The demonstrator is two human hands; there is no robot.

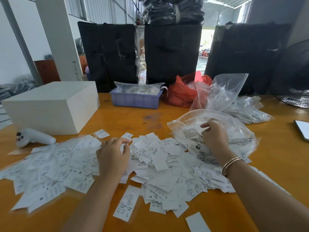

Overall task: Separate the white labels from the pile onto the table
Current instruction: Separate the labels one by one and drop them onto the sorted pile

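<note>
A wide pile of white printed labels (155,164) covers the near part of the orange table (127,118). My left hand (113,156) rests on the middle of the pile with its fingers curled over some labels. My right hand (214,137) grips the crumpled clear plastic bag (234,129) that lies on the pile's right side. A gold bracelet sits on that wrist. Single labels (126,204) lie apart near the front edge.
A white box (51,106) and a white controller (35,137) sit at the left. Behind are a purple basket (135,99), a red bag (182,92) and more clear bags (224,91). A phone (303,130) lies at the right edge. Black bundles stand beyond the table.
</note>
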